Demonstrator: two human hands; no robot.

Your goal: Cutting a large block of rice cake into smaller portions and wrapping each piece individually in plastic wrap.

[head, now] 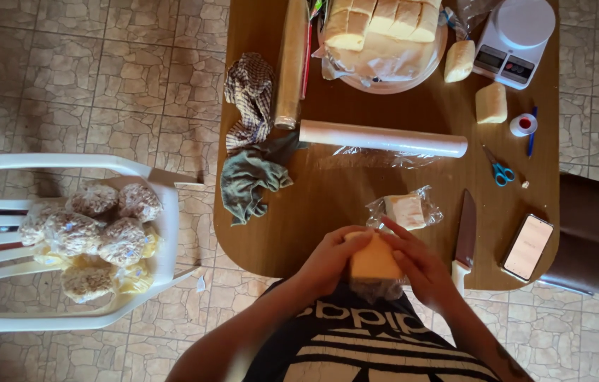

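Both hands wrapping one yellow block

Now the left hand and right hand close around a pale yellow rectangular block at the near edge of the brown wooden surface, each grip holding it. Wrapped bundles fill the white plastic chair; a clear film-wrapped pale piece lies just beyond. Unwrapped pale blocks wait near the far right corner, so work seems partway.

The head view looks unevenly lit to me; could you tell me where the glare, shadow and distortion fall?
Head view: bright light washes out the white plastic chair and the floor patch beside it; the wooden table is dimmer, with a soft sheen on the cling film roll; both hands, left hand and right hand, hold a yellow block in shade; wide-angle bending shows at the edges.
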